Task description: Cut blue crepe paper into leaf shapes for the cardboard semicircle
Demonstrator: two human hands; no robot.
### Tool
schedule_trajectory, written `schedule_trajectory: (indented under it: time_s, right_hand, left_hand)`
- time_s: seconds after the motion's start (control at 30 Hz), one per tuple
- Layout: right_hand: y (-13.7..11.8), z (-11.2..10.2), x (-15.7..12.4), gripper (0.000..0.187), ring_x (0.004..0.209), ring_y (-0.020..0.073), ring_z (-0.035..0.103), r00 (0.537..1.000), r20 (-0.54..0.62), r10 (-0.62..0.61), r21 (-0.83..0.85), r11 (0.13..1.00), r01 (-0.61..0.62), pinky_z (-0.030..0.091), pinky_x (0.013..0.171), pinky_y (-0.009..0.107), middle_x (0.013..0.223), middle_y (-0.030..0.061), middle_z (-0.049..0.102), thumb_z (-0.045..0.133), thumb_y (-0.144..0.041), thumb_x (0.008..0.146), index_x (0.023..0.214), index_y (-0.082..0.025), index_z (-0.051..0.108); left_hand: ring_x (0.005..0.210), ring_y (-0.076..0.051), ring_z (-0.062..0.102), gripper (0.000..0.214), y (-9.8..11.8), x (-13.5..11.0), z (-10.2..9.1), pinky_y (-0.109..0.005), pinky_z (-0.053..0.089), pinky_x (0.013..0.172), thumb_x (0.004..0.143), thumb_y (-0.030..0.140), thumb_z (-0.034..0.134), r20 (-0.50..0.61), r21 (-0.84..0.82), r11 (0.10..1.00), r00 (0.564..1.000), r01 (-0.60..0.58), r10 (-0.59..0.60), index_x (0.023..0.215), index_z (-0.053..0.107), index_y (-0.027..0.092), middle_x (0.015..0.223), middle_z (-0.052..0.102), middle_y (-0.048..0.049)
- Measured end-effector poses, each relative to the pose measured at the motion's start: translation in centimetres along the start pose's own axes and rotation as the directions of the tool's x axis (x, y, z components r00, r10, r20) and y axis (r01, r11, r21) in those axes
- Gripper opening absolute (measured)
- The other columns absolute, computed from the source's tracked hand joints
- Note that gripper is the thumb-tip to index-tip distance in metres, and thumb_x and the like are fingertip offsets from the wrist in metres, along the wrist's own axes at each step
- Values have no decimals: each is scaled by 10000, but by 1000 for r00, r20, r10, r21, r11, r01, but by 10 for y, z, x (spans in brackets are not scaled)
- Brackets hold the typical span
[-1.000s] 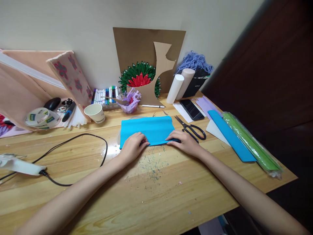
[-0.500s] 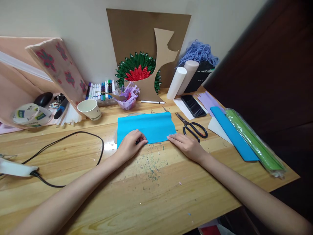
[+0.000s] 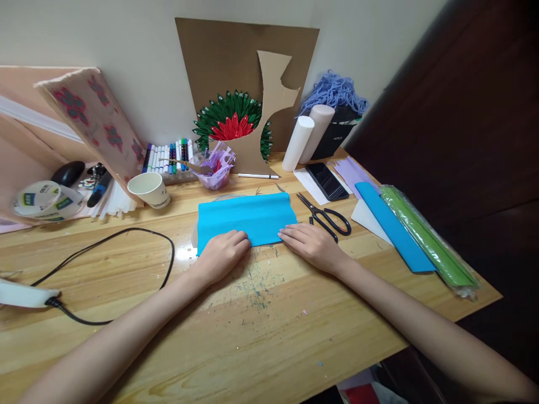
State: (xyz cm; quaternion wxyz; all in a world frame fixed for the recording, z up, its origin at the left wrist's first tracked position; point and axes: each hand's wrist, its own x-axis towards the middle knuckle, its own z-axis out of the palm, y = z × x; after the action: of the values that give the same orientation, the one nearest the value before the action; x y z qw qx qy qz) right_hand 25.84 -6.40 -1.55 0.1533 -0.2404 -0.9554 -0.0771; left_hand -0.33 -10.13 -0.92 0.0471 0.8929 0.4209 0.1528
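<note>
A bright blue sheet (image 3: 236, 210), seemingly crepe paper, lies folded on the table in front of me, its near edge towards me. My left hand (image 3: 225, 252) rests on the near left part of that edge, fingers bent together on the paper and the thumb hidden. On the right end of the same edge, the fingers of my right hand (image 3: 309, 244) lie stretched out and flat. Just beyond my right hand are black-handled scissors (image 3: 324, 216), blades slightly apart. A clear, curved rim (image 3: 194, 234) peeks out from under the sheet at the left.
Behind stand a paper cup (image 3: 149, 189), markers (image 3: 166, 157), a bowl of purple strips (image 3: 214, 174) and a cardboard cutout (image 3: 252, 148). To the right lie a phone (image 3: 327, 180), more blue paper (image 3: 396, 230) and a wrapped green roll (image 3: 427, 238). A corded glue gun (image 3: 25, 293) lies left.
My left hand has turned over further, so its thumb no longer shows. My right fingers have flattened on the paper's edge. The whole view has shifted slightly.
</note>
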Motion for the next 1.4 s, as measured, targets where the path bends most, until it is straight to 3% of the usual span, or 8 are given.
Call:
schedule_trajectory:
  time_s: [0.2,0.33,0.43,0.57,0.8,0.9,1.13,1.4]
  right_hand:
    - [3,0,21,243,797,202,603,987,-20,162,104,982,-159,482,699,328,821,96,666,407,-139,895,847,-147,645]
    - [6,-26,35,170,821,195,589,965,-90,248,319,925,-208,469,736,326,855,82,657,456,-172,882,901,-162,624]
    - [5,-58,43,164,822,186,591,949,-130,288,476,858,-195,468,744,323,861,67,658,482,-212,887,926,-178,637]
    - [6,-81,48,164,787,183,614,923,-14,384,670,689,-277,483,721,314,837,42,679,567,-320,844,883,-212,683]
    - [23,-17,49,153,772,196,650,840,233,489,730,483,-484,497,723,320,783,33,716,646,-324,756,758,-186,711]
    - [26,9,49,136,797,195,650,845,191,499,696,539,-475,495,752,337,813,42,713,627,-294,783,768,-186,709]
    - [25,30,48,171,819,194,581,942,-83,325,349,895,-278,477,733,318,824,75,640,542,-237,871,868,-169,698]
    - [18,23,47,313,784,207,549,1000,-2,15,-82,997,-15,422,692,323,824,105,638,342,-181,952,963,-131,651]
  left_hand:
    - [742,-182,581,281,0,2,-1,-275,413,575,935,300,390,1,169,983,997,-73,74,930,620,138,825,645,-78]
    - [711,-169,580,215,0,5,-24,-261,400,568,921,184,402,-69,182,983,998,6,7,924,614,150,827,656,-68]
    - [731,-162,587,210,9,6,-59,-259,422,608,916,242,424,-175,-11,990,974,143,-143,861,606,153,804,655,-53]
    - [690,-141,587,198,16,9,-92,-256,445,629,882,284,475,-80,-350,910,961,221,-264,795,617,176,774,665,-17]
    - [753,-167,628,164,-23,21,-50,-268,467,671,831,274,549,137,-481,807,939,342,-315,812,672,167,829,706,-45]
    - [790,-182,620,149,-37,21,-32,-296,456,724,831,196,526,66,-333,902,961,276,-270,843,673,174,852,696,-49]
    - [856,-206,555,268,-41,14,-23,-306,430,713,902,192,384,92,125,977,979,171,-183,974,642,180,955,593,-73]
    - [854,-218,535,314,-35,3,-17,-325,465,724,895,80,301,192,292,955,976,46,-105,1114,526,100,956,552,-134]
